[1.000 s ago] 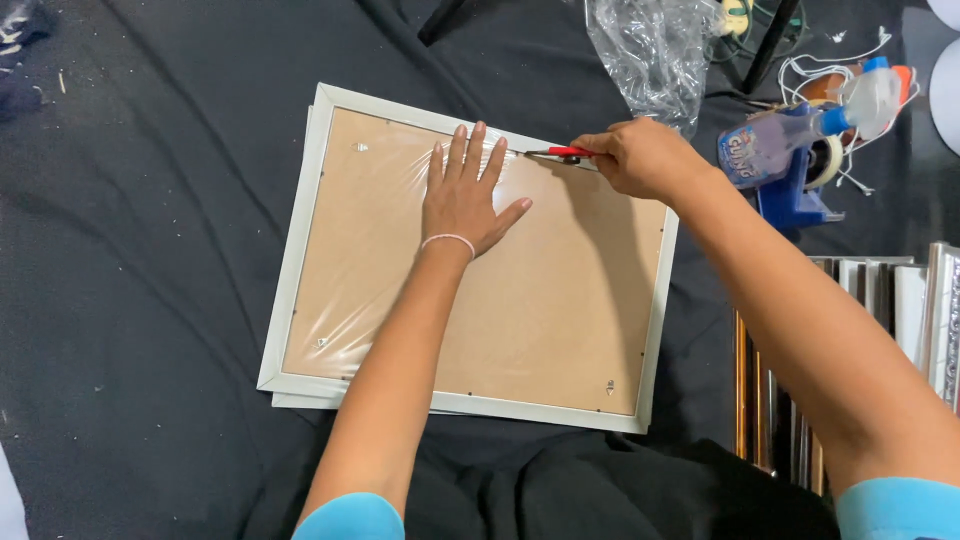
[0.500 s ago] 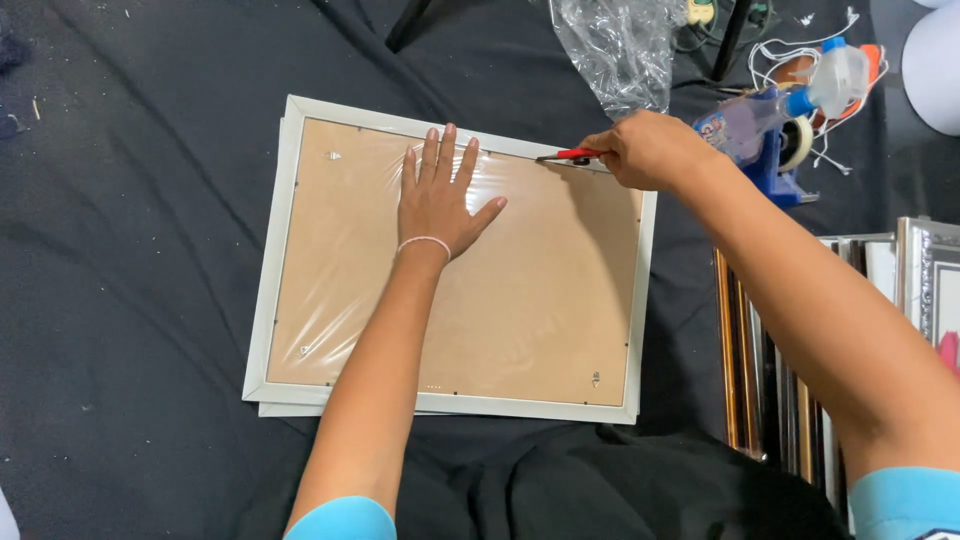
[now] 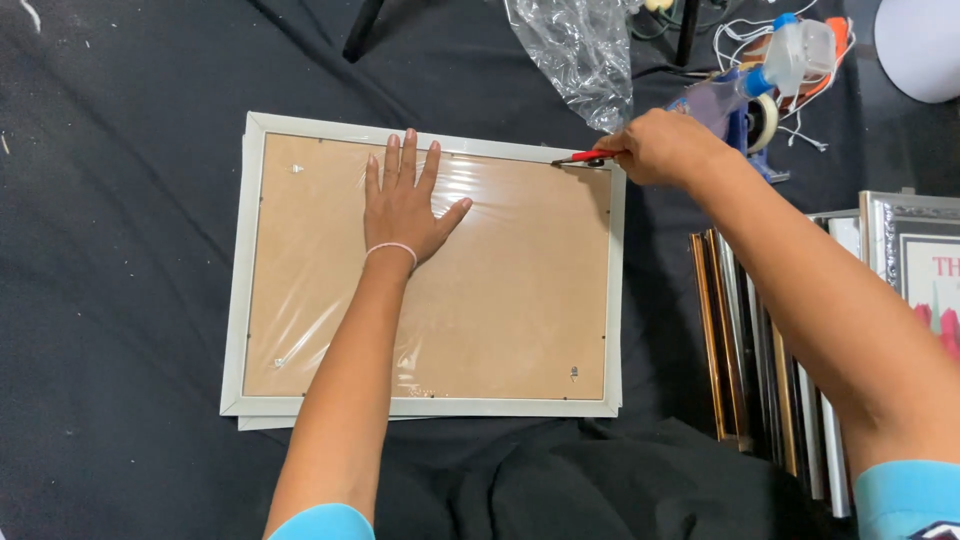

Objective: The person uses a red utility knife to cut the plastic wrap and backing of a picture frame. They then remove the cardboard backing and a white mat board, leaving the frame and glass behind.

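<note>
A pale grey picture frame (image 3: 240, 300) lies face down on black cloth, its brown backing board (image 3: 500, 300) covered by clear plastic film. My left hand (image 3: 405, 205) rests flat on the film near the frame's top edge, fingers spread. My right hand (image 3: 665, 148) grips a small red-handled cutter (image 3: 583, 157), whose tip touches the film at the frame's top right corner.
Crumpled clear plastic (image 3: 580, 50) lies beyond the frame. A spray bottle (image 3: 770, 65), a blue tape dispenser (image 3: 755, 125) and white cords (image 3: 740, 35) sit at the top right. Several framed pictures (image 3: 770, 370) stand stacked on edge at the right.
The cutter and my right hand have stayed at the frame's top right corner. My left hand stays flat on the film. The view has shifted slightly.
</note>
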